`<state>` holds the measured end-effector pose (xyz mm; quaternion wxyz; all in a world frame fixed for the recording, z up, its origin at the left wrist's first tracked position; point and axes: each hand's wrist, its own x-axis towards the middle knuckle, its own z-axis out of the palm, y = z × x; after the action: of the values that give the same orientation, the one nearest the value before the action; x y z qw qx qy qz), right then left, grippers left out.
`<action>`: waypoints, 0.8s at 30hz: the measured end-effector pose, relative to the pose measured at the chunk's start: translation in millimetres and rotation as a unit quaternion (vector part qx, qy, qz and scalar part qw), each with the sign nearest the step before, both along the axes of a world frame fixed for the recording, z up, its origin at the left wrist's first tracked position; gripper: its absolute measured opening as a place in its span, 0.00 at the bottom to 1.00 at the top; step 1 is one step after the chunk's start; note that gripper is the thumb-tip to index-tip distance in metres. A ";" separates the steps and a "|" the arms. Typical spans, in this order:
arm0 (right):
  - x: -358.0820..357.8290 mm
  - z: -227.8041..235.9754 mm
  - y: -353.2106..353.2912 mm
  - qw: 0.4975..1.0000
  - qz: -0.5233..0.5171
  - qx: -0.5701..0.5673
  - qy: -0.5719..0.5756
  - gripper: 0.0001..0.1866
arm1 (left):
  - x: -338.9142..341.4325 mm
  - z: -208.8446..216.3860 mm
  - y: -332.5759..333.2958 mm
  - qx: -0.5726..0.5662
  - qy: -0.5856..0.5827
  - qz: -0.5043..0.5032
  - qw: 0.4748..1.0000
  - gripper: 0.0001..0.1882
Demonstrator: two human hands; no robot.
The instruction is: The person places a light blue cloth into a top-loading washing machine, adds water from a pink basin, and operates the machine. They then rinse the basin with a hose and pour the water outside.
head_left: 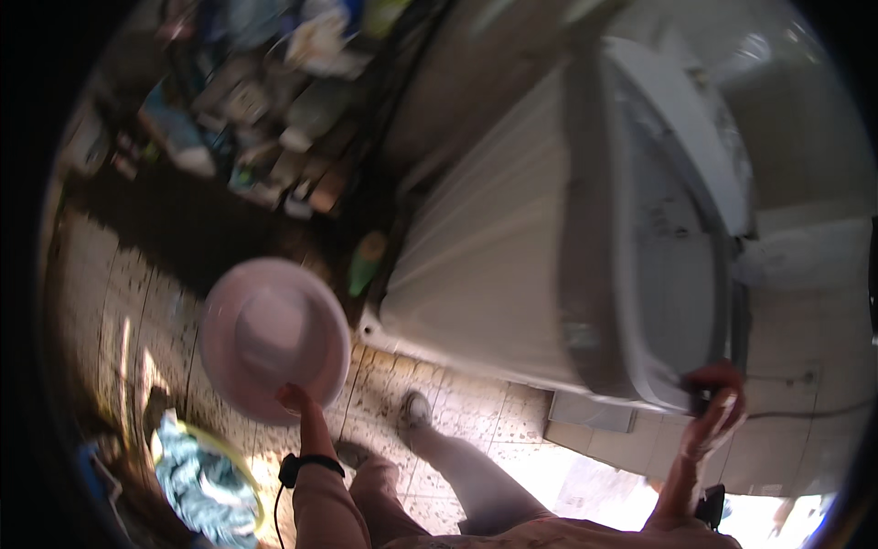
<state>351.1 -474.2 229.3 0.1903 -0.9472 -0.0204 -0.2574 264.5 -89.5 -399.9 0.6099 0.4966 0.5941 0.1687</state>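
My left hand point(297, 400) is closed on the near rim of a round pink basin point(320, 366). The basin tilts toward me above the tiled floor, and its inside looks bare. To my right stands a white top-loading washing machine point(485, 247) with a grey top frame. My right hand point(718, 403) is at the near corner of its grey lid point(672, 265), fingers curled round the edge. Motion blurs those fingers a little, and a small dark patch shows beside them.
A yellow-green rimmed tub point(249, 476) with bluish cloth stands at lower left. A green bottle point(366, 265) is beside the machine's base. Several containers and bags clutter a dark rack point(274, 119) at the back left. The tiled floor point(466, 393) has dark spots.
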 end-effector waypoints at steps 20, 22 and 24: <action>8.1 14.1 -1.4 0.988 0.149 0.018 0.030 0.18 | 454.8 383.6 -173.5 0.227 -0.264 -0.560 0.752 0.16; 9.6 14.7 -0.6 0.988 0.150 0.008 0.036 0.13 | 452.2 399.8 -177.2 0.169 -0.378 -0.483 0.772 0.18; 8.1 13.8 0.1 0.990 0.139 0.006 0.039 0.18 | 445.4 409.9 -173.3 0.188 -0.333 -0.496 0.780 0.17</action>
<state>359.2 -474.1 243.2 0.2307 -0.9433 -0.1423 -0.1913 709.9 -262.8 10.0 0.6638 0.7402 -0.0175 0.1058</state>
